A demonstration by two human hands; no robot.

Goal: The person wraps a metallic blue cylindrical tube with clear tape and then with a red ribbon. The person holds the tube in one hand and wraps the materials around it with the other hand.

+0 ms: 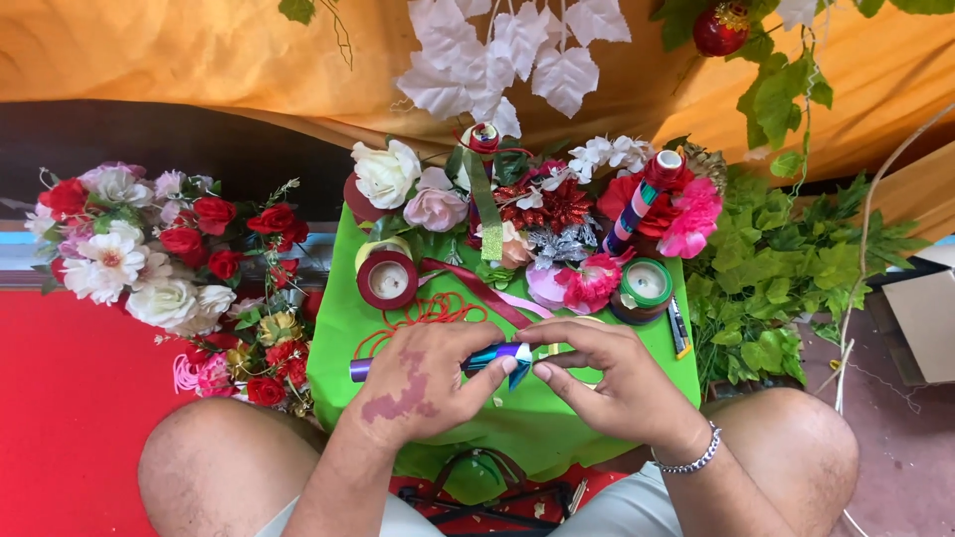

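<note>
My left hand [423, 383] grips a thin stick wrapped in shiny purple and blue foil ribbon [485, 357], held level above a green cloth [557, 418]. My right hand [609, 373], with a silver bracelet on the wrist, pinches the ribbon's loose folded end at the stick's right tip. Both hands touch the stick and meet over the middle of the cloth.
On the cloth lie a dark red tape roll [388, 279], a green tape roll [647, 283], red cord [428, 310], maroon and pink ribbons, a pen [678, 328] and artificial flowers [557, 214]. A flower bunch [149, 249] lies left on red matting. Green leaves [786, 268] spread right. My bare knees flank the cloth.
</note>
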